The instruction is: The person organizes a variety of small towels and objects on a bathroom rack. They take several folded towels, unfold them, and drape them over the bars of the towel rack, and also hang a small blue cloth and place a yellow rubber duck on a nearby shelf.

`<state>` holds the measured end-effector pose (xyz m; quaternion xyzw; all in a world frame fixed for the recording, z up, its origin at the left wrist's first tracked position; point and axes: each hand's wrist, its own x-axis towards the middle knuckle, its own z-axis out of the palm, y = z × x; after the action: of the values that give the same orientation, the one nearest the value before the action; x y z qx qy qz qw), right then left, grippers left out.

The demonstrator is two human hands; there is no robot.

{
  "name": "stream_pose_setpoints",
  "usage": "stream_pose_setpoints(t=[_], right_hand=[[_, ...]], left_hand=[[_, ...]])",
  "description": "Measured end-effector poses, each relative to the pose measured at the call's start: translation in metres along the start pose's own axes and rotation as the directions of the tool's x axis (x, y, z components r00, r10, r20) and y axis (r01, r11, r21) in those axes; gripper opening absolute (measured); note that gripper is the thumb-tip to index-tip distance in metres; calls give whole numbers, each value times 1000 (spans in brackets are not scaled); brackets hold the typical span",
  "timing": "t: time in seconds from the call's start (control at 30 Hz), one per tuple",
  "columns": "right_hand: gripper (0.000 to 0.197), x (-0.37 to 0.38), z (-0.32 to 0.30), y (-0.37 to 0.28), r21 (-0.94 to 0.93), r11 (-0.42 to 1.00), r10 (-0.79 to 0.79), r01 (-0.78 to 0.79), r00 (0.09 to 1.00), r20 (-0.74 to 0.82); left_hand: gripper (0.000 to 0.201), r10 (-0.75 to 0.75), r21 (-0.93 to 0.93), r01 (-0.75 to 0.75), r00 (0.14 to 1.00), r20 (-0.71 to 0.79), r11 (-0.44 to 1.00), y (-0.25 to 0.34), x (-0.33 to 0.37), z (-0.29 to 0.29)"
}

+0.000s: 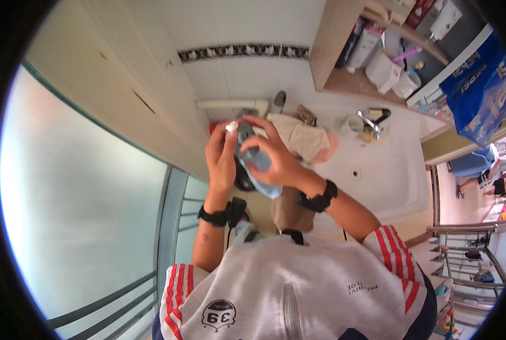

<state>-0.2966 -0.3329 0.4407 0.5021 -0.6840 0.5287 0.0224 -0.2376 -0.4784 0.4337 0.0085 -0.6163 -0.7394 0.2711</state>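
Both of my hands are raised in front of me over a white sink basin [389, 170]. My left hand [221, 158] holds one side of a light blue cloth [258, 164], with a small white thing [231, 127] at its fingertips. My right hand [275, 158] grips the same blue cloth from the other side, its fingers curled over the top. Black bands sit on both wrists. A dark round object shows just under the cloth, mostly hidden.
A beige garment [301, 139] lies in the basin beside a pink item [327, 148]. A chrome tap [372, 122] stands at the back. White cups [386, 71] fill a wooden shelf. A frosted glass panel [83, 187] is at left, a metal rack [468, 255] at right.
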Motion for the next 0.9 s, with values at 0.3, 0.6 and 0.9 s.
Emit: stream_pose_setpoints(t=[0.3, 0.6, 0.9], right_hand=[[29, 63, -23, -21, 345, 920, 169, -184, 983, 72], [16, 207, -52, -43, 206, 963, 138, -175, 973, 184], [11, 323, -48, -19, 446, 895, 110, -22, 979, -173]], left_hand=[[14, 32, 127, -46, 994, 105, 991, 24, 18, -9], [12, 207, 53, -200, 961, -182, 978, 81, 118, -20], [23, 422, 127, -404, 834, -355, 906, 106, 220, -1]])
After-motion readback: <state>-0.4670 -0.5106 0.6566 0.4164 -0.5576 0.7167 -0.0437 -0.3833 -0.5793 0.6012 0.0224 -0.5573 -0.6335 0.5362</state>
